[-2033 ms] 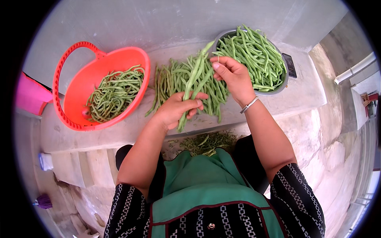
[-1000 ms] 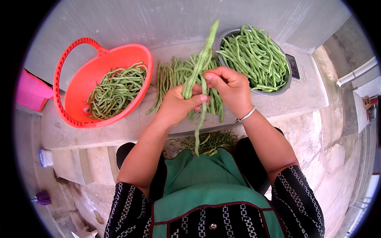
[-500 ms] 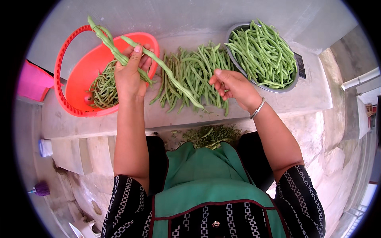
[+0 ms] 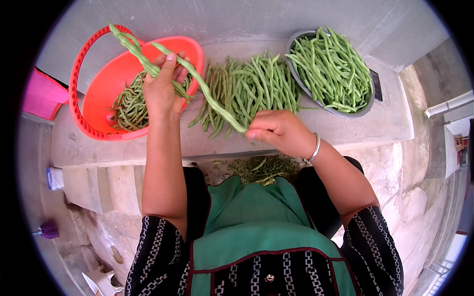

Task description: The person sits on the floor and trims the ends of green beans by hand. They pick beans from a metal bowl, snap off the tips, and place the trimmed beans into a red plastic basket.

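My left hand (image 4: pixel 165 89) is closed around several green beans, whose long ends stick out toward the upper left over the red basket (image 4: pixel 190 47). One long green bean (image 4: pixel 210 96) slants down from that hand to my right hand (image 4: pixel 279 130), which pinches its lower tip between thumb and fingers. Behind my right hand lies a pile of loose green beans (image 4: pixel 252 84) on the concrete ledge, those at its left side browner. The basket holds thin, brownish beans (image 4: pixel 132 106) and a small round red thing (image 4: pixel 111 117).
A grey metal bowl (image 4: pixel 353 115) heaped with green beans (image 4: pixel 333 69) stands at the right, beside a dark flat device (image 4: pixel 376 85). Bean scraps (image 4: pixel 264 167) lie below the ledge's front edge (image 4: pixel 296 145). A grey wall (image 4: pixel 247 19) rises behind.
My right hand has moved left and down and has closed on the tip of the long bean. My left hand stays nearly in place with its beans.
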Tool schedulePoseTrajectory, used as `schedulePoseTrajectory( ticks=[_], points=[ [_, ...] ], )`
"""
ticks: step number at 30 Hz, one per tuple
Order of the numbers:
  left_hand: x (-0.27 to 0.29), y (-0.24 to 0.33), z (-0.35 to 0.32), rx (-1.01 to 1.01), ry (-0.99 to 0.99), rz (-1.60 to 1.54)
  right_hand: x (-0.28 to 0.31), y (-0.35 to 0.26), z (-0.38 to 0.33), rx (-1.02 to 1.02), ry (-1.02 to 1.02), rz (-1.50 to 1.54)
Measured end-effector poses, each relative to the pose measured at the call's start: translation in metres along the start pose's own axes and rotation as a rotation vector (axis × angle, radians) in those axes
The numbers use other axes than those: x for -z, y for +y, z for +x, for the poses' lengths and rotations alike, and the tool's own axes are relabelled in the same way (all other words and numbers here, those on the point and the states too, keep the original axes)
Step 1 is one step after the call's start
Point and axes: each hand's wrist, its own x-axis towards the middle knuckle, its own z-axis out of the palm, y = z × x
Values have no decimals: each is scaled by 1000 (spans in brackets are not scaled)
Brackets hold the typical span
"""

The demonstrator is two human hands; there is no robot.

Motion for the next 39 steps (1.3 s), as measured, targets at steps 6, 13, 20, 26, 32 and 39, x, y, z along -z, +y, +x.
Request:
schedulePoseTrajectory(
  ticks=[6,13,20,26,32,39],
  points=[
    [-11,-43,-11,335,-334,-16,-17,-38,-6,437,-98,-236],
    [-49,-60,-24,377,-330,189,-32,-22,-23,220,-330,-116],
    [-62,-94,37,182,-273,388,-13,8,-48,24,-293,-262],
    [-67,-65,7,295,-446,322,-9,20,-50,5,-354,-300],
    [-54,-57,-42,461,-552,274,20,20,-23,4,56,-265],
    [-62,-50,-83,529,-780,359,55,23,-1,-303,618,548]
  ],
)
